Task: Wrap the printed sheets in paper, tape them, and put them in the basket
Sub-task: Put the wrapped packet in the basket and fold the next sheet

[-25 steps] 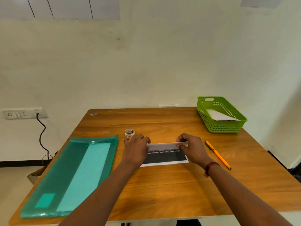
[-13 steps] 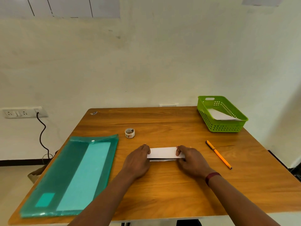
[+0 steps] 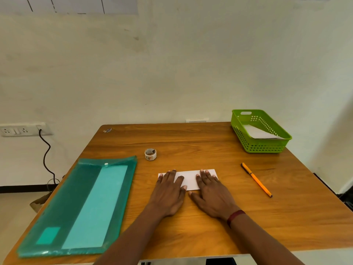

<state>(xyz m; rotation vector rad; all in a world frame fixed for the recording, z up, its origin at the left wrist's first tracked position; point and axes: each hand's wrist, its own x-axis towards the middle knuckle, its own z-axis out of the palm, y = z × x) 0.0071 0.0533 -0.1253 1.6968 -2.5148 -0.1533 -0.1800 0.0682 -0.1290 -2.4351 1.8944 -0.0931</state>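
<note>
On the wooden table (image 3: 191, 142) I see the folded paper packet (image 3: 189, 178) under 2 flat palms: left hand (image 3: 168, 192) and right hand (image 3: 212, 196) press it, fingers straight. It looks light and floppy; I'd pinch a long edge. The tape roll (image 3: 150, 154) sits beyond the left fingertips.

Person, two bare hands and forearms, left hand (image 3: 168, 192) with short-trimmed fingernails, left forearm (image 3: 133, 232) uncovered to the frame edge, right hand (image 3: 212, 196) likewise short-nailed, right forearm (image 3: 263, 240) uncovered, narrow dark-red wristband (image 3: 235, 217) snug round the right wrist, plain and unmarked.
</note>
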